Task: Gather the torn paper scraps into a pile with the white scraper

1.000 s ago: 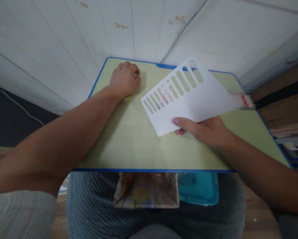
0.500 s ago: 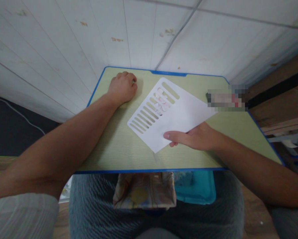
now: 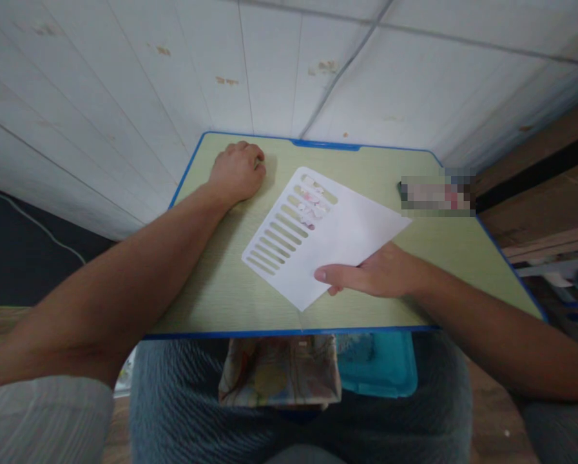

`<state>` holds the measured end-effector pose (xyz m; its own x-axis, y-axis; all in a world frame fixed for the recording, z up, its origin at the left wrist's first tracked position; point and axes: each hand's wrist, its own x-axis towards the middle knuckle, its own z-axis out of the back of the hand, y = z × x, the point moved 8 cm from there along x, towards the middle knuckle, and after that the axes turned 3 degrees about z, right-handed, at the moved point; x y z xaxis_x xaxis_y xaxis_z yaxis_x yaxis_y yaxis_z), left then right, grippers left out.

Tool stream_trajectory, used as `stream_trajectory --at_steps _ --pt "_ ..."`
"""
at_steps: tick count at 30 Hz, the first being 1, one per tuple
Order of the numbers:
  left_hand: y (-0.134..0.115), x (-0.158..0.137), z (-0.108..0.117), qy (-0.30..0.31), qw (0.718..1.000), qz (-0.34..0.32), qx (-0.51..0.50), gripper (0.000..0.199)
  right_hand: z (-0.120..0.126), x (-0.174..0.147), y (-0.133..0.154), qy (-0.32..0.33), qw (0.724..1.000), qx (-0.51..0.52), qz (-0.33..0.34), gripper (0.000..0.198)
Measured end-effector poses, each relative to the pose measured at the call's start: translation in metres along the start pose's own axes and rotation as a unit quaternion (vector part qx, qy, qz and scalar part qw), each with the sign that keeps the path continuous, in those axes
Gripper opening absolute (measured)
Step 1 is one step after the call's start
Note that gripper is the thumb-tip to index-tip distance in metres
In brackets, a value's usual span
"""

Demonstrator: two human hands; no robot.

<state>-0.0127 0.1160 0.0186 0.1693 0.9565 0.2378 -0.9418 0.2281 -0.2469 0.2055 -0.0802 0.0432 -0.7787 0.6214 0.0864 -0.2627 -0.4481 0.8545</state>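
My right hand (image 3: pixel 385 270) grips a white slotted card (image 3: pixel 346 222) by its near right edge, thumb on top and the other fingers mostly underneath. A row of slots, of differing widths, runs along the card's left side. Pinkish printed shapes (image 3: pixel 312 203) show at the wider slots; whether they lie beneath or are stuck on, I cannot tell. The card is held tilted above the table (image 3: pixel 250 303). At the table's far left my left hand (image 3: pixel 239 171) rests with its fingers curled closed, and anything inside them is hidden.
A pixelated, dark-edged object (image 3: pixel 433 195) lies at the table's right. Below the front edge are a patterned fabric container (image 3: pixel 281 380) and a turquoise tray (image 3: pixel 395 374) near my lap. A white panelled wall (image 3: pixel 269 64) with a grey cable (image 3: pixel 337 77) stands behind the table.
My right hand has brought the slotted card slightly lower and nearer to me, with its tilt a little different. The left hand stays in place.
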Motion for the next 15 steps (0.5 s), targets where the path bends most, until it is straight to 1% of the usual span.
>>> stream_trajectory --at_steps 5,9,12,15 --pt "0.007 0.002 -0.002 -0.012 1.0 0.0 -0.029 0.047 -0.006 0.0 0.01 0.025 0.998 -0.017 0.053 0.029" --pt "0.012 0.004 -0.005 -0.01 0.999 -0.001 -0.046 0.051 -0.01 0.0 0.01 0.046 0.998 0.006 0.036 0.029" --pt "0.014 0.006 -0.007 -0.018 0.999 0.0 -0.045 0.045 -0.011 0.0 0.011 0.049 0.998 0.018 0.028 0.029" --pt "0.015 0.008 -0.009 -0.031 0.999 -0.001 -0.041 0.04 -0.013 -0.001 0.011 0.049 0.998 0.034 0.026 0.023"
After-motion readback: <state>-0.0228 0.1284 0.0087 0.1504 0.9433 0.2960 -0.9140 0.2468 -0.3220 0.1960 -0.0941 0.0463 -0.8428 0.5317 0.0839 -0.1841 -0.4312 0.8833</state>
